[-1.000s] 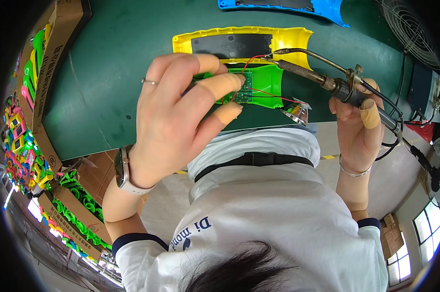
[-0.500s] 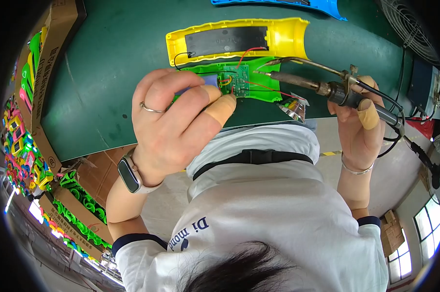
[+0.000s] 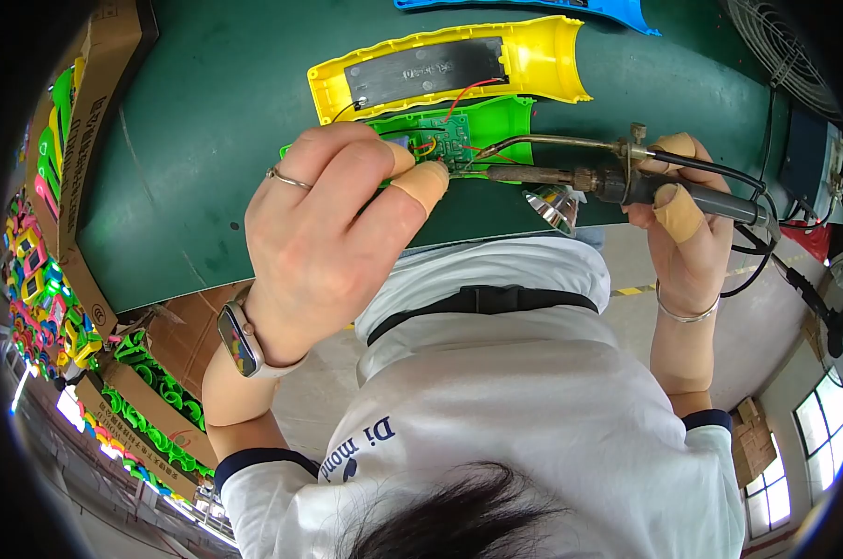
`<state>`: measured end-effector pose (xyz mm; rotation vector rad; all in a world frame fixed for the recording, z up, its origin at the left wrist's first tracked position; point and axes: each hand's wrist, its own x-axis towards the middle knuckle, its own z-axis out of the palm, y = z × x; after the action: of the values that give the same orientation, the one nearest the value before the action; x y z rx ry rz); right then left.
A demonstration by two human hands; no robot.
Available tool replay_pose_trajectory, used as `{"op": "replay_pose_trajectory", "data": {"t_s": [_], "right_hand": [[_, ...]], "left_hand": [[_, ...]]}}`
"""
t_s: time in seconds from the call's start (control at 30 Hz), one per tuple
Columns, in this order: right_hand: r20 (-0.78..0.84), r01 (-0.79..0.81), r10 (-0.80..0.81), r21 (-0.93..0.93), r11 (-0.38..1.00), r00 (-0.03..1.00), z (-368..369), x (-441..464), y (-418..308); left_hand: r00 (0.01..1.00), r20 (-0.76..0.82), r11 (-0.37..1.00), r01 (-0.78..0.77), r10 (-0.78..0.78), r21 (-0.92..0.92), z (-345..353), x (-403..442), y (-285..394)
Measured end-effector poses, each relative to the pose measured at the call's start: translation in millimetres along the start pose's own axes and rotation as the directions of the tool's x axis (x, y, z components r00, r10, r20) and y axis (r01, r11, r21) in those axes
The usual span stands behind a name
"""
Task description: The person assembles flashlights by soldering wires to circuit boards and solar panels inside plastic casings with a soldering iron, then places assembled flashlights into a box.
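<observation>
My right hand (image 3: 684, 210) grips a soldering iron (image 3: 617, 184) with a bent metal solder-feed tube (image 3: 561, 140) clamped to it. The iron's tip reaches the lower edge of a green circuit board (image 3: 449, 138), close to my left fingertips. That board sits in a green plastic shell (image 3: 507, 121), with thin red, yellow and black wires on it. My left hand (image 3: 333, 200) is closed in a pinch at the board's near-left edge; what lies between the fingertips is hidden. It also covers the shell's left part. Finger coverings show on both hands.
Just behind lies a yellow shell (image 3: 543, 56) with a black panel (image 3: 426, 73) wired toward the board. A blue shell (image 3: 617, 11) is at the far edge. A shiny metal cone (image 3: 554, 207) stands by the near edge. Cardboard boxes (image 3: 95, 121) and colourful parts fill the left; a fan guard (image 3: 783, 47) is far right.
The soldering iron has moved left and down, its tip now at the board's lower edge by my left fingertips. The shells have shifted slightly up and left in view.
</observation>
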<state>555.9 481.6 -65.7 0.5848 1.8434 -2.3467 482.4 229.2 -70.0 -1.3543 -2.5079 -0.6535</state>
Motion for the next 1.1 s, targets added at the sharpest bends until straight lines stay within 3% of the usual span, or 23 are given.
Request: {"op": "replay_pose_trajectory", "data": {"t_s": [0.2, 0.4, 0.8, 1.1], "right_hand": [[0.08, -0.004, 0.008, -0.051, 0.999, 0.997, -1, 2, 0], [0.057, -0.05, 0.053, -0.055, 0.997, 0.997, 4, 2, -3], [-0.052, 0.042, -0.045, -0.064, 0.997, 0.998, 16, -10, -2], [-0.019, 0.085, -0.085, 0.021, 0.996, 0.996, 15, -13, 2]], "left_hand": [[1.0, -0.011, 1.0, 0.01, -0.01, 0.004, 2, 0, 0], [0.999, -0.02, 1.0, 0.025, -0.025, 0.004, 3, 2, 1], [0.999, -0.035, 0.999, 0.017, -0.016, 0.036, 5, 0, 1], [0.999, -0.042, 0.999, 0.004, -0.002, 0.045, 6, 0, 0]]}}
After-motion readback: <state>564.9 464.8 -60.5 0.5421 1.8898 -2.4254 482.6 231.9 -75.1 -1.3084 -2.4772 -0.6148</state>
